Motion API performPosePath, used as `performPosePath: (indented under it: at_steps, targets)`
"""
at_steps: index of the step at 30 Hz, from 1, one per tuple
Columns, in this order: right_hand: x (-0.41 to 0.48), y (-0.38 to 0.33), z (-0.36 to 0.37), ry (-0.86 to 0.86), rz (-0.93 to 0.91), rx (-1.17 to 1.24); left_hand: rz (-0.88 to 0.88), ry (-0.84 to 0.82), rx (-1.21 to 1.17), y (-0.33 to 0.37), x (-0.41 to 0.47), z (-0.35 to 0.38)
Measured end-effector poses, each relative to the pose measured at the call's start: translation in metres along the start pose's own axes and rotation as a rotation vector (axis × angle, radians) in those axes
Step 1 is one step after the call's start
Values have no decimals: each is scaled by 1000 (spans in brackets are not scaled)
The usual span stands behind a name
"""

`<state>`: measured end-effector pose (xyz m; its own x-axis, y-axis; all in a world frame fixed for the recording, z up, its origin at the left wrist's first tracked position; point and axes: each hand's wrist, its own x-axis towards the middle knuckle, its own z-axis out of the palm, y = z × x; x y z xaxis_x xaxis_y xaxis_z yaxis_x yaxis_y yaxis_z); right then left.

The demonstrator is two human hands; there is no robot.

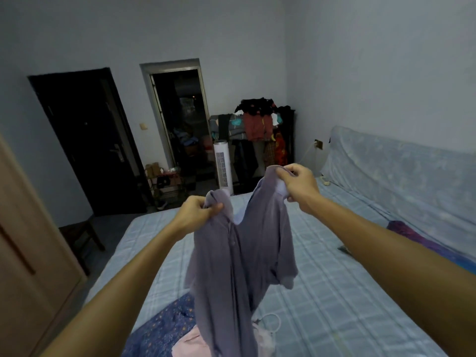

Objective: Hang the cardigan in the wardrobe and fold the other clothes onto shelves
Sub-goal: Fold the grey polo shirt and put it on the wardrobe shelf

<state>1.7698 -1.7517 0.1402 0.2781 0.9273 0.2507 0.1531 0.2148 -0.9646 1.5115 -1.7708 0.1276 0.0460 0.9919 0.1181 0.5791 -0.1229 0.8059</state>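
Observation:
A lilac buttoned garment (239, 261) hangs in the air above the bed (334, 292), held up by its shoulders. My left hand (198, 212) pinches the left shoulder. My right hand (298, 186) grips the right shoulder, a bit higher and farther away. The collar dips between them and the hem trails down toward a pink garment (190, 343) and a dark blue starred cloth (164, 328) at the bed's near edge. A white hanger (273, 323) peeks out behind the hem. The wooden wardrobe door (28, 253) stands at the left.
A purple cloth (409, 235) lies on the bed's right side by the covered headboard (401, 171). Across the room are a loaded clothes rack (260, 130), a white tower fan (222, 166), a dark door (87, 140) and an open doorway (183, 119). A stool (82, 235) stands left of the bed.

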Motion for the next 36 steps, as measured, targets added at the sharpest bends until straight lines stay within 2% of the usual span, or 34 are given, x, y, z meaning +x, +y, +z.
performPosePath:
  at_steps: [3, 6, 9, 12, 15, 16, 17, 18, 20, 22, 24, 26, 28, 29, 31, 33, 36]
  targets:
    - [-3, -15, -4, -71, 97, -5, 17, 86, -211, -8, -6, 6]
    - [-12, -25, -16, -371, 256, -138, -3, 236, -370, -21, -7, 10]
    - [-20, -23, -27, -566, 335, -303, 30, 342, -313, -39, -4, 14]
    - [-29, -10, -34, -517, 294, -605, 106, 419, -171, -48, -6, 21]
    - [-38, 1, -39, -400, 123, -1024, 217, 424, -123, -48, -13, 34]
    - [-40, 5, -42, -346, 72, -1085, 237, 414, -125, -46, -15, 39]
    - [-39, 10, -45, -285, 27, -1076, 247, 404, -150, -44, -17, 44]
    - [-39, 13, -48, -220, 6, -963, 249, 391, -181, -43, -18, 47]
    - [-38, 12, -49, -76, 72, -475, 235, 330, -231, -39, -22, 51]
    - [-39, 6, -49, -9, 250, 48, 206, 240, -216, -31, -25, 53]
    - [-36, 10, -51, 29, 315, 313, 177, 213, -159, -17, -30, 56]
    - [-37, 15, -55, 71, 243, 171, 173, 222, -100, -2, -35, 62]
    - [-36, 23, -65, 99, 28, -218, 185, 269, -45, 12, -43, 71]
    - [-34, 26, -72, 92, -79, -339, 188, 306, -35, 19, -47, 76]
    - [-29, 24, -87, 58, -181, -391, 186, 384, -19, 33, -53, 88]
    - [-22, 20, -99, -47, -177, -327, 195, 454, 8, 49, -57, 101]
    - [-15, 19, -118, -380, -216, -391, 160, 564, -42, 68, -59, 119]
